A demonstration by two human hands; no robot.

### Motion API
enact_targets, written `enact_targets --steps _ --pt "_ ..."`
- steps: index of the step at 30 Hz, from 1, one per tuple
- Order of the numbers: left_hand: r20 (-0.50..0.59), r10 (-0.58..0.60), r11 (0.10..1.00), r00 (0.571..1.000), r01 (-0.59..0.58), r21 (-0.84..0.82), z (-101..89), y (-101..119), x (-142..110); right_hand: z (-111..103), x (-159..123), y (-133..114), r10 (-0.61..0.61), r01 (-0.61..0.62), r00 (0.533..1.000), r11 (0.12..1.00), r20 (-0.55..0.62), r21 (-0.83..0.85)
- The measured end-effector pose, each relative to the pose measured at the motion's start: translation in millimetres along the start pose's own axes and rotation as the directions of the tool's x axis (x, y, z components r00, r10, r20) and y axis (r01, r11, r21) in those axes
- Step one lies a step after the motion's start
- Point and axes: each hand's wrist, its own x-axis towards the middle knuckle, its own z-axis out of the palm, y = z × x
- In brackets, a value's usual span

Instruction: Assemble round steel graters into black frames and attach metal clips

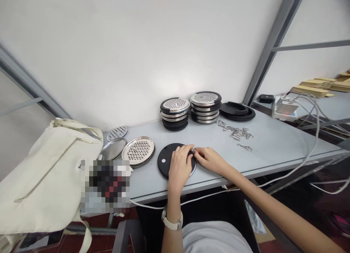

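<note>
A black round disc with a white dot and a silver rim showing at its right lies flat near the table's front edge. My left hand holds it from above, palm over its right half, with the fingers bent toward the far right rim. At that rim my right hand pinches a small shiny metal piece, mostly hidden by the fingertips. Round metal grater plates lie to the left. Behind stand two stacks of black-rimmed graters. Several wire clips are scattered at the right.
Black round rings lie at the back right. A plain metal disc and a small slotted plate sit beside the cream bag on the left. A white cable runs along the table's front edge.
</note>
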Motion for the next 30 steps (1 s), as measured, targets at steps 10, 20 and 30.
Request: enact_targets --steps 10,20,30 --pt "0.011 -0.014 1.000 1.000 0.014 -0.009 -0.9 1.0 0.4 0.6 0.1 -0.7 0.008 -0.008 1.000 1.000 0.006 -0.029" --pt "0.015 -0.015 1.000 1.000 0.015 0.002 0.0 -0.5 0.8 -0.3 0.0 -0.9 0.001 -0.001 1.000 0.999 0.005 -0.037" --pt "0.013 -0.006 1.000 1.000 0.006 0.012 -0.1 -1.3 0.2 -0.7 -0.4 -1.2 0.004 -0.003 1.000 0.999 0.009 -0.043"
